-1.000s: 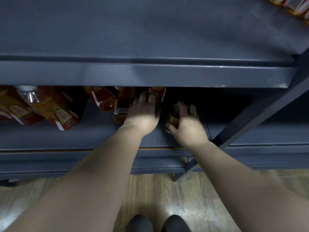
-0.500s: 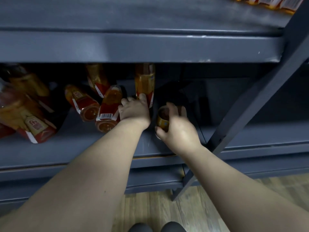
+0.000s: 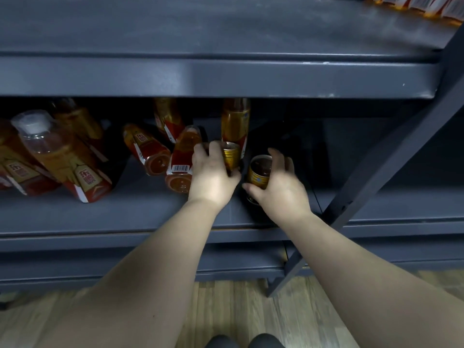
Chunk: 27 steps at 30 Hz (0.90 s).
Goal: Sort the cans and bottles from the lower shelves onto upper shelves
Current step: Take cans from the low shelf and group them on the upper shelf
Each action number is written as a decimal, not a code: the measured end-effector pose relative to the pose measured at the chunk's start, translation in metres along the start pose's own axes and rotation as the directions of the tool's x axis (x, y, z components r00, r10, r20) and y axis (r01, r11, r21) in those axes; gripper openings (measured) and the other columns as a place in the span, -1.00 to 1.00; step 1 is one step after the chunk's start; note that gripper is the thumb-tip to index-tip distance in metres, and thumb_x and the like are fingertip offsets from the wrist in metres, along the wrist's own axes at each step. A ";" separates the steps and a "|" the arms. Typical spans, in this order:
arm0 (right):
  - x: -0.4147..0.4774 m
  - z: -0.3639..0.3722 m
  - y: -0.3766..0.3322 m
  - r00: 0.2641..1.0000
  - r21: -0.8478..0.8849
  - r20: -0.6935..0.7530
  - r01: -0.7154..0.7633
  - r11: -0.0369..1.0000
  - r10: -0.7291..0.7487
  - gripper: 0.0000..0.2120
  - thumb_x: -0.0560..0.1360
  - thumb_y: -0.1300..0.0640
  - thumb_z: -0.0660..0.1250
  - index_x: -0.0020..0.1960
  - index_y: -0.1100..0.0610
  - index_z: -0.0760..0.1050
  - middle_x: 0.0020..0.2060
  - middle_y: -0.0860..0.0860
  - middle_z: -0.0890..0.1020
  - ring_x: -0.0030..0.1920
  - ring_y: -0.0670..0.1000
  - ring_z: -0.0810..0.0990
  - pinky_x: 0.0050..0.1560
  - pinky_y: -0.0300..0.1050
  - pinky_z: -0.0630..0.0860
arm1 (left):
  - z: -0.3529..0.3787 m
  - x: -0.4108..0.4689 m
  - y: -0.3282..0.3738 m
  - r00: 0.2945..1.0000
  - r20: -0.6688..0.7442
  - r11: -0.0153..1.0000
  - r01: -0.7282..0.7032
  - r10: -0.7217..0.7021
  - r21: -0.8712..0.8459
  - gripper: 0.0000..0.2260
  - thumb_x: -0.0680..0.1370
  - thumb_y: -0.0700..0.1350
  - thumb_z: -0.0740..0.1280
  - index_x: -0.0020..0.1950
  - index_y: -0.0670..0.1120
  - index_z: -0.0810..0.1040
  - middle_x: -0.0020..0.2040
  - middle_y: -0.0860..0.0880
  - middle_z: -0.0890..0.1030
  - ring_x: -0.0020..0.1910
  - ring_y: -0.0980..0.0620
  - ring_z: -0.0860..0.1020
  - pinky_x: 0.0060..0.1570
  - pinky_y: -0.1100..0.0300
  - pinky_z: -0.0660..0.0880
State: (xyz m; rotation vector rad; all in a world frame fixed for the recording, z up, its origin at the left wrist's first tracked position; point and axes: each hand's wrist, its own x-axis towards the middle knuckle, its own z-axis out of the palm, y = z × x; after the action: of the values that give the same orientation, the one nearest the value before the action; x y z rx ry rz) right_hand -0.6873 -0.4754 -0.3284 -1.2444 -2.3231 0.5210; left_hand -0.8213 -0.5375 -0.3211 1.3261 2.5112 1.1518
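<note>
On the lower shelf [image 3: 125, 212] my left hand [image 3: 211, 174] grips a gold can [image 3: 231, 155], its fingers wrapped round the can's left side. Just to the right, my right hand [image 3: 278, 189] grips a second gold can [image 3: 259, 169] with a dark top, thumb in front and fingers curled over the far rim. Several amber bottles with red and gold labels lie toppled left of my hands, among them one with a barcode [image 3: 182, 164] touching my left hand. One bottle [image 3: 234, 121] stands upright behind the left can.
The dark upper shelf [image 3: 226, 74] overhangs the lower one, with a row of packaged items [image 3: 416, 5] at its far right. A slanted dark frame post [image 3: 376, 169] crosses right of my right hand. Wooden floor [image 3: 238, 310] lies below.
My left hand has moved right, off the toppled bottles, and taken hold of a gold can. My right hand keeps its hold on the other can. The view has shifted a little.
</note>
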 end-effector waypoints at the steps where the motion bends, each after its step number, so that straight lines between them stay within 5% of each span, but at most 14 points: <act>1: -0.001 0.002 0.000 1.000 0.023 -0.010 -0.013 1.000 0.013 -0.14 0.43 -0.16 0.49 0.55 0.03 0.11 0.35 0.11 0.37 0.24 0.20 0.52 0.07 0.05 0.56 | 0.001 -0.004 -0.002 1.000 -0.019 1.000 -0.006 0.006 -0.028 -0.52 0.44 -0.16 0.49 0.30 -0.20 0.41 0.26 -0.23 0.38 0.22 -0.26 0.43 0.20 -0.06 0.46; 6: -0.005 0.015 0.002 0.993 0.214 -0.060 -0.088 0.973 0.103 -0.04 0.37 -0.15 0.54 0.56 0.07 0.08 0.38 0.09 0.41 0.34 0.16 0.45 0.20 0.14 0.53 | 0.001 -0.012 -0.008 0.999 -0.027 0.999 -0.034 0.032 -0.043 -0.54 0.45 -0.17 0.49 0.25 -0.22 0.38 0.20 -0.20 0.47 0.17 -0.21 0.49 0.08 0.05 0.45; 12: -0.007 0.024 0.010 0.984 0.403 -0.042 -0.141 0.904 0.173 -0.04 0.29 -0.14 0.59 0.51 0.03 0.14 0.27 0.03 0.50 0.29 0.09 0.48 0.23 0.14 0.53 | 0.007 -0.023 -0.012 0.999 -0.042 0.997 -0.026 0.023 -0.075 -0.32 0.44 -0.12 0.52 0.46 -0.15 0.27 0.34 -0.16 0.40 0.29 -0.21 0.47 0.16 -0.02 0.53; 22: -0.009 0.025 0.010 0.986 0.420 -0.031 -0.134 0.898 0.162 -0.23 0.36 -0.02 0.57 0.42 0.01 0.22 0.26 0.01 0.46 0.25 0.05 0.49 0.20 0.04 0.53 | 0.007 -0.029 -0.010 0.997 0.020 0.996 0.070 -0.069 -0.055 -0.14 0.47 0.00 0.53 0.61 -0.07 0.08 0.47 -0.18 0.35 0.37 -0.23 0.45 0.24 -0.03 0.47; 27: -0.009 0.021 0.009 0.985 0.447 -0.012 -0.147 0.882 0.171 -0.30 0.38 0.01 0.56 0.38 0.02 0.26 0.18 -0.02 0.52 0.16 0.02 0.54 0.10 -0.09 0.52 | 0.008 -0.029 -0.007 0.995 0.001 0.989 0.102 -0.102 -0.105 -0.23 0.46 -0.05 0.54 0.55 -0.09 0.19 0.40 -0.15 0.42 0.29 -0.22 0.51 0.18 0.00 0.49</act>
State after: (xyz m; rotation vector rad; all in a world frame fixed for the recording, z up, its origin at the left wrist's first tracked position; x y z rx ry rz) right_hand -0.6888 -0.4811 -0.3526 -1.2044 -1.9137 1.0016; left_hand -0.8046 -0.5568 -0.3387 1.1575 2.4523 1.2463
